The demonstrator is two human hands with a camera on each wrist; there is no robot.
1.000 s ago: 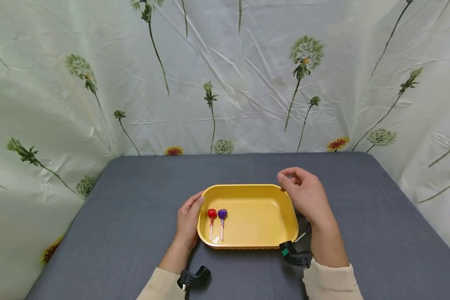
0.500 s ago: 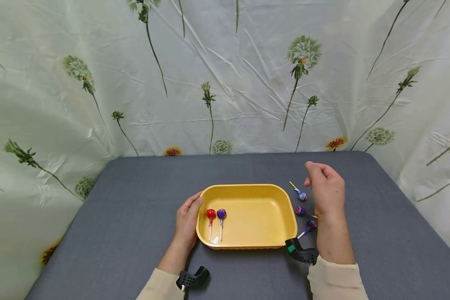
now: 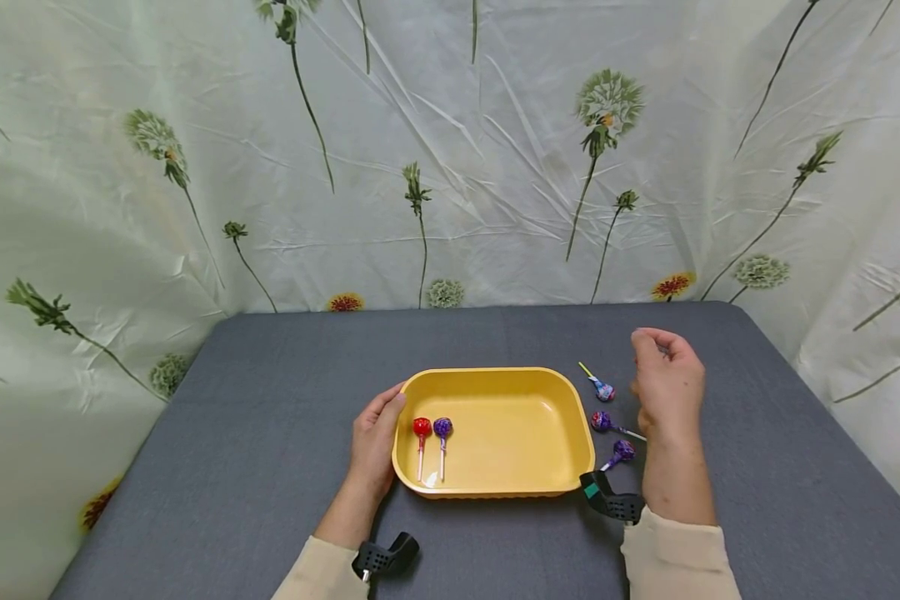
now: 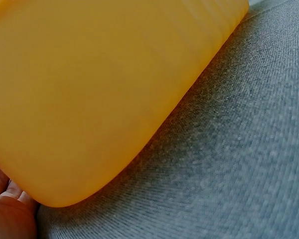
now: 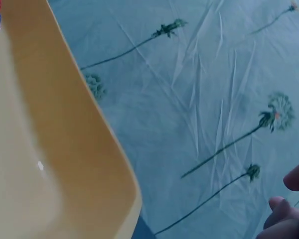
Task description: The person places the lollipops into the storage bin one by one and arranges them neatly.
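A yellow plastic tray [image 3: 510, 487] lies on the table, and my left hand [image 3: 373, 442] grips its left end with the thumb at the rim. In the left wrist view, fingers [image 4: 12, 199] show beside the tray's outer wall [image 4: 89, 99]. Inside, a red lollipop [image 3: 422, 427] and a purple lollipop [image 3: 442, 428] lie side by side at the left. My right hand [image 3: 669, 387] is above the table right of the tray, fingers loosely bent. The right wrist view shows a gap between its fingertips [image 5: 298, 179], with nothing visibly held.
Right of the tray lie a blue-wrapped lollipop [image 3: 603, 390] with a yellow-green stick and two purple-wrapped lollipops, one [image 3: 602, 421] behind the other [image 3: 623, 451]. The right forearm covers part of the grey table [image 3: 292, 375]. A flowered curtain [image 3: 495, 150] hangs behind.
My right hand has moved right, from the tray's back right corner to beyond the loose lollipops, uncovering them. My left hand and the tray have stayed put.
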